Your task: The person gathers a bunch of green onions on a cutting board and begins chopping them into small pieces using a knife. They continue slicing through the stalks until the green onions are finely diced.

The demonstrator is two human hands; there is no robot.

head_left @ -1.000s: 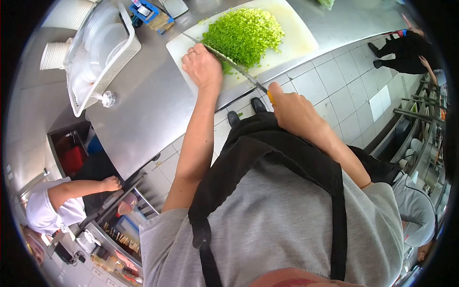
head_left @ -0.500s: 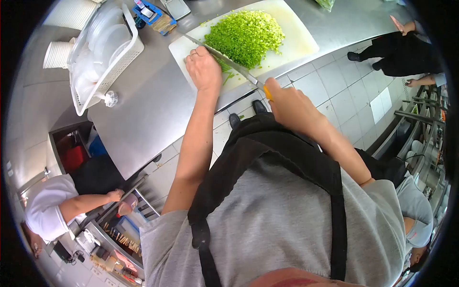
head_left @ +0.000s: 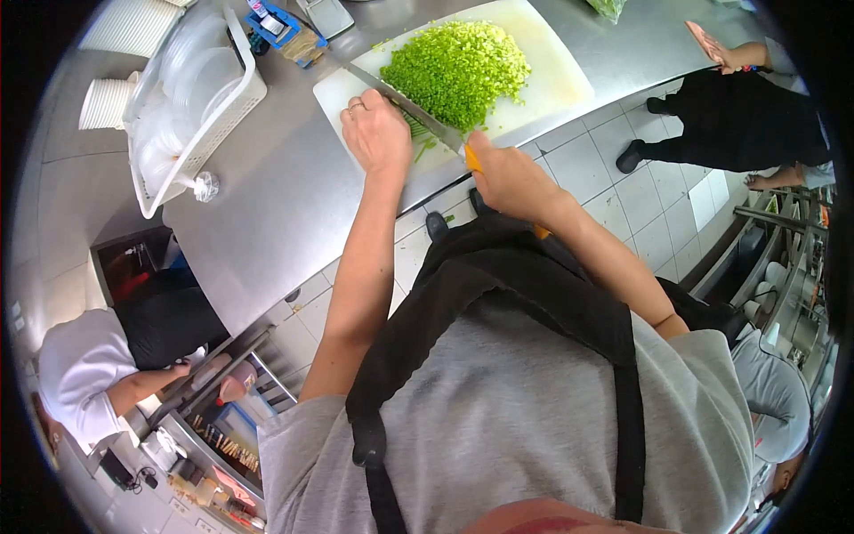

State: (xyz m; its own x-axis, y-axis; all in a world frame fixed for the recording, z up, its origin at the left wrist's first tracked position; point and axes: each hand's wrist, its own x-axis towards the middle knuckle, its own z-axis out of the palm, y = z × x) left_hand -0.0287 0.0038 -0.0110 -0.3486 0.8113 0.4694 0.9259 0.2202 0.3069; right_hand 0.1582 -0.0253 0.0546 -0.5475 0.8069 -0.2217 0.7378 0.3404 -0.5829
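My right hand is closed round the yellow handle of a long kitchen knife. Its blade slants up and left across the white cutting board, with the tip near the board's far left edge. Beside the blade, my left hand has its fingers curled down over green onion stalks; much of the bunch is hidden by the hand and blade. On the blade's other side lies a large heap of finely chopped green onions.
Left on the steel table stands a white basket of clear plastic lids. A blue tape dispenser sits behind the board. A person in black is at the right, another in white at lower left.
My right hand has drawn the knife handle left, toward the board. My left hand has hardly moved. The person at the right has stepped nearer; the one at the left has shifted.
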